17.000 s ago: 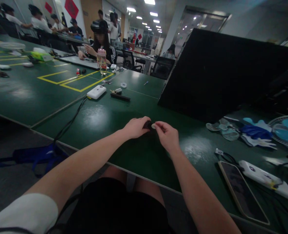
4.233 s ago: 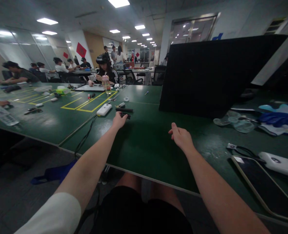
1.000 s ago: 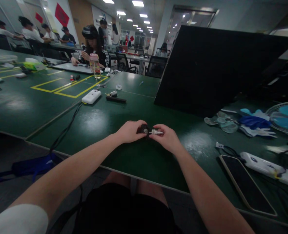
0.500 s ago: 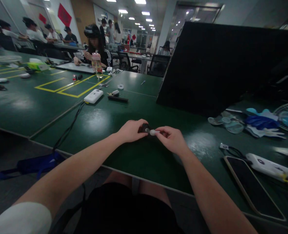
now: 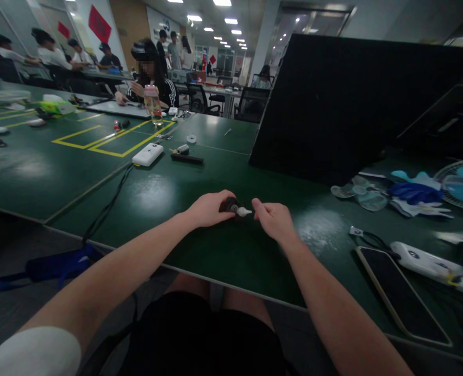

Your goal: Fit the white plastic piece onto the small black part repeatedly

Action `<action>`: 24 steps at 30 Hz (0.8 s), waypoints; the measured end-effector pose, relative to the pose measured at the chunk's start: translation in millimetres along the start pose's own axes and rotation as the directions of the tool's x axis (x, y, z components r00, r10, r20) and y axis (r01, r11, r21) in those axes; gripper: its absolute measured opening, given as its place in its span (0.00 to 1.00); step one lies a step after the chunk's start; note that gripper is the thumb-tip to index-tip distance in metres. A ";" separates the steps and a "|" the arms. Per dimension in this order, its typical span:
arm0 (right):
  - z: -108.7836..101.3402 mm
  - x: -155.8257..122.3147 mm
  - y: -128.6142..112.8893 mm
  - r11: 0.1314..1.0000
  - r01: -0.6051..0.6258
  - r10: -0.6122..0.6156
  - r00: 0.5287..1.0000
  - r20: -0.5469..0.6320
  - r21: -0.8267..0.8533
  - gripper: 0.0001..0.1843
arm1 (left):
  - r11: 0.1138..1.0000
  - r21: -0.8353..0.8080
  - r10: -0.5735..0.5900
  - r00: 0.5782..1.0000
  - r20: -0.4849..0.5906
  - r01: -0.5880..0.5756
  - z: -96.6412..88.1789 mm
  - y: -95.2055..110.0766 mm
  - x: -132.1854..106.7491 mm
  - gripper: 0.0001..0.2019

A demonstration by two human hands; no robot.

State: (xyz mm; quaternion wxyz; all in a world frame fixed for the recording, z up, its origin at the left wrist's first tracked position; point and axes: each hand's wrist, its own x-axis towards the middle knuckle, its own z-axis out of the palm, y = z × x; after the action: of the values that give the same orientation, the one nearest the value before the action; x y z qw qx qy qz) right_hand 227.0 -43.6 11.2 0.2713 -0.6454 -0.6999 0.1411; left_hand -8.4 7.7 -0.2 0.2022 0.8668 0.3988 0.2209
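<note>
Green desk (image 5: 200,250) underneath. Left hand (image 5: 208,209) wrapped around small black part (image 5: 228,204), white stub (image 5: 242,211) poking out at 3 o'clock. Right hand (image 5: 274,220) just beside stub, fingers loosely curled, holding nothing. No readable writing on white power bank (image 5: 148,154) at 10 o'clock.

Half a second ago the right hand (image 5: 274,220) pinched the small white plastic shaft (image 5: 243,211); now its fingers have let go, just right of it.

Dim scene lit by ceiling panels (image 5: 231,21), glare patches on the green table (image 5: 153,190), edges stretched and soft.
</note>
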 end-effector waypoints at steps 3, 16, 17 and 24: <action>-9.5 2.8 8.7 0.991 -0.122 0.125 0.989 -0.079 0.051 0.44 | 1.000 -0.004 0.007 1.000 0.001 -0.007 -0.8 -1.3 -0.2 0.25; -11.1 11.0 25.1 0.962 -0.273 0.273 0.962 0.005 -0.014 0.38 | 0.990 -0.141 -0.023 0.999 -0.032 0.018 -1.3 -10.3 0.0 0.25; -11.8 11.0 25.9 0.961 -0.277 0.277 0.961 0.013 -0.006 0.37 | 0.981 -0.191 -0.047 0.998 -0.030 0.041 -2.1 -14.7 -1.0 0.25; -15.0 9.3 24.2 0.956 -0.292 0.290 0.955 0.060 0.025 0.33 | 0.944 -0.266 -0.236 0.962 -0.134 0.195 -33.3 -57.9 -25.9 0.25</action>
State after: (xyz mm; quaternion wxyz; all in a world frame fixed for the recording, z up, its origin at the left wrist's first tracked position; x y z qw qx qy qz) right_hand 255.3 -33.7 12.0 0.2388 -0.7327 -0.6021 0.2089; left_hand -76.6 28.0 -9.1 0.2995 0.7641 0.4757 0.3166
